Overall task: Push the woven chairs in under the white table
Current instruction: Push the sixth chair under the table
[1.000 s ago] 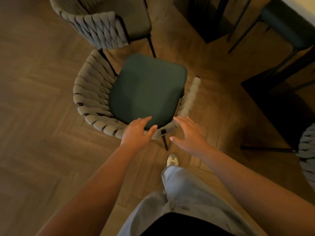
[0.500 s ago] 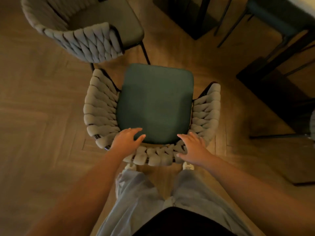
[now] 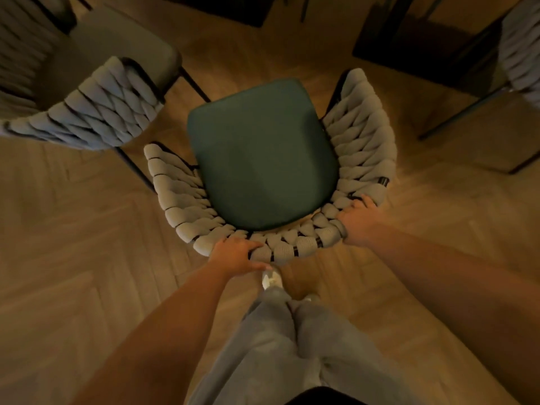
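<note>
A woven chair (image 3: 263,162) with a dark green seat and a curved grey braided backrest stands right below me on the wooden floor. My left hand (image 3: 233,255) grips the top of the backrest at its lower left, thumb on the outer side. My right hand (image 3: 358,219) grips the backrest at its right, fingers curled over the weave. The white table is out of view.
A second woven chair (image 3: 96,112) stands close at the upper left, almost touching the first. Part of a third woven chair (image 3: 523,51) shows at the upper right, with thin black legs (image 3: 455,115) and dark shadows nearby. My legs and shoes (image 3: 271,280) are just behind the chair.
Both hands have gone from lying flat on the backrest to gripping it. The chair has turned counter-clockwise and sits nearer the top of the view, and the right hand has shifted further right along the rim.
</note>
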`<control>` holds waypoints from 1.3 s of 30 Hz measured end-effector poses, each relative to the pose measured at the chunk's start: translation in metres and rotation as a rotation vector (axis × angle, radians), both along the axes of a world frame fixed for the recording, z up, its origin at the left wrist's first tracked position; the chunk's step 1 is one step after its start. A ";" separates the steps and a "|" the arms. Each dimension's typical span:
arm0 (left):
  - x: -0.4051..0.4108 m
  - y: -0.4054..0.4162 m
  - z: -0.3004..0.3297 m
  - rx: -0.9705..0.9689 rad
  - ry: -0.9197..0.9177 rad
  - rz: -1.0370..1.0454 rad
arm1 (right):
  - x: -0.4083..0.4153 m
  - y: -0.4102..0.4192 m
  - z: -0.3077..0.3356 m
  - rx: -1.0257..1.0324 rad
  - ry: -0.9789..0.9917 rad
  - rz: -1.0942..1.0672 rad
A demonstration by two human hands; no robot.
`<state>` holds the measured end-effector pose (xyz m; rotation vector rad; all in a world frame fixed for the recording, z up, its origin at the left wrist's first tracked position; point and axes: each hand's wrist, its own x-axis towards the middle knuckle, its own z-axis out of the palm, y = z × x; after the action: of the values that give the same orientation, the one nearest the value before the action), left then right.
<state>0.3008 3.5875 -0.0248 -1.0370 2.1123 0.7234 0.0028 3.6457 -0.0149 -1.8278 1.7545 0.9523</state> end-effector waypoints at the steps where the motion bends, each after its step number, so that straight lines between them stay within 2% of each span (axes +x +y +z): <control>1: 0.001 0.000 -0.002 0.010 -0.004 -0.021 | 0.002 0.001 -0.001 -0.019 0.005 -0.015; 7: 0.003 0.007 -0.005 -0.077 0.028 -0.152 | 0.005 0.013 0.001 -0.148 0.002 -0.014; 19: -0.004 -0.034 0.012 -0.010 0.064 -0.626 | 0.029 0.069 -0.005 -0.212 -0.088 -0.252; 27: -0.053 -0.115 0.005 -0.125 0.108 -0.723 | 0.008 0.045 -0.004 -0.265 -0.052 -0.390; 32: -0.100 -0.150 0.004 -0.266 0.159 -0.691 | -0.021 0.023 -0.004 -0.310 -0.042 -0.469; 35: -0.129 -0.162 0.005 -0.253 0.162 -0.651 | -0.049 0.023 -0.008 -0.300 -0.039 -0.470; 39: -0.161 -0.190 -0.003 -0.272 0.101 -0.711 | -0.082 0.021 -0.018 -0.340 -0.010 -0.388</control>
<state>0.1398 3.3970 -0.0279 -0.3113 2.4818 0.1411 -0.0796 3.6671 -0.0325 -1.5770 2.2631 0.5151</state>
